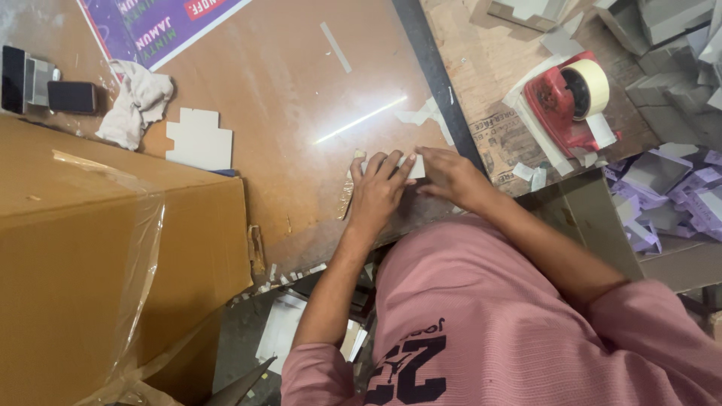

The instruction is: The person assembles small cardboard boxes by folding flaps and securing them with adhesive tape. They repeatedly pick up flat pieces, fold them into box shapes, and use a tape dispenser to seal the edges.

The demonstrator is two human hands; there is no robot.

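Both hands rest on a small white card piece lying flat on the glossy brown table, near its front edge. My left hand presses on it with fingers spread, covering its left part. From the right, my right hand holds the same piece down with its fingertips. Only a small bit of the card shows between the hands. A pink shirt fills the lower frame.
A large cardboard box with plastic tape stands at the left. Behind it lie a white die-cut card, a crumpled cloth and a dark phone. A red tape dispenser sits at the right, above several purple and grey folded boxes.
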